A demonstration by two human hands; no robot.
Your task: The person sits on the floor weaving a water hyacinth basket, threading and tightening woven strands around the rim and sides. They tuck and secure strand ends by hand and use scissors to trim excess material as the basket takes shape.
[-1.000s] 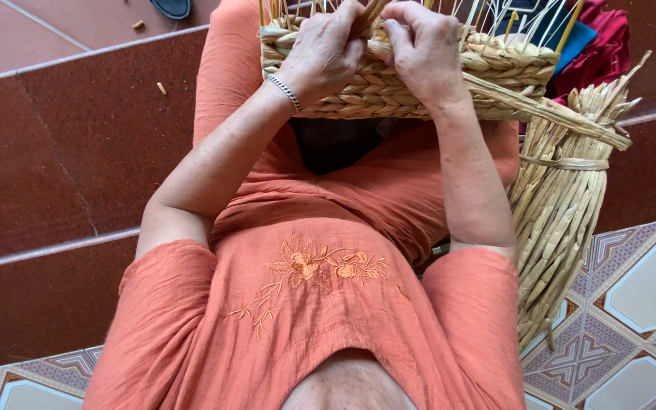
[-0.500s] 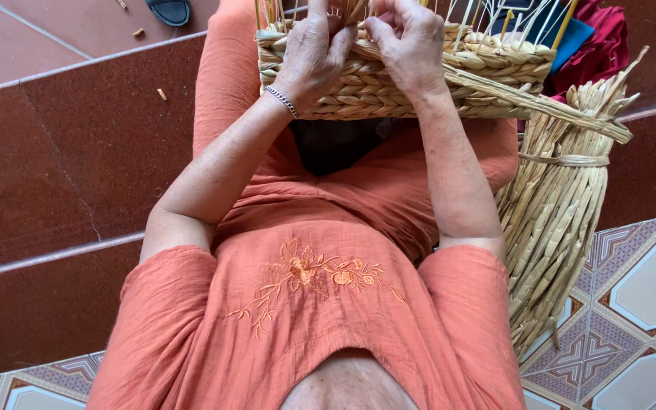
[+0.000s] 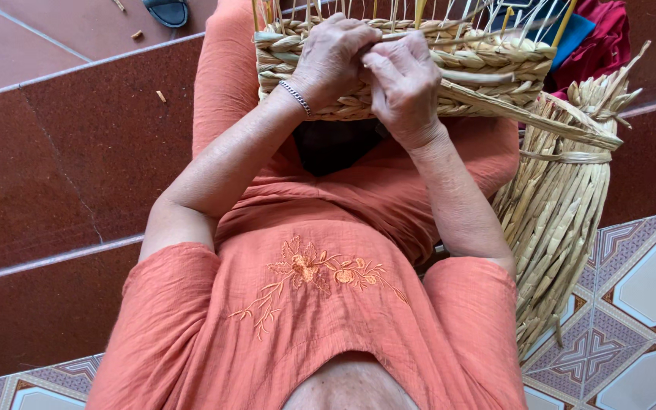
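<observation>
A partly woven straw basket (image 3: pixel 487 72) rests on my lap, its thin upright stakes pointing away from me. My left hand (image 3: pixel 332 57), with a silver bracelet at the wrist, presses on the basket's near wall. Beside it, touching it, my right hand (image 3: pixel 402 83) pinches a flat straw strand (image 3: pixel 525 114) that runs off to the right along the woven rows. Both hands have their fingers curled on the weave at the top edge.
A tied bundle of dried straw (image 3: pixel 563 212) leans at my right side. Red and blue cloth (image 3: pixel 594 34) lies behind the basket. Dark red steps (image 3: pixel 62 152) drop away on the left, with a sandal (image 3: pixel 165 11) above. Patterned tiles (image 3: pixel 639 304) lie at the lower right.
Both hands have slid a little toward me down the basket's near wall and drawn closer together; the basket sits slightly lower in view.
</observation>
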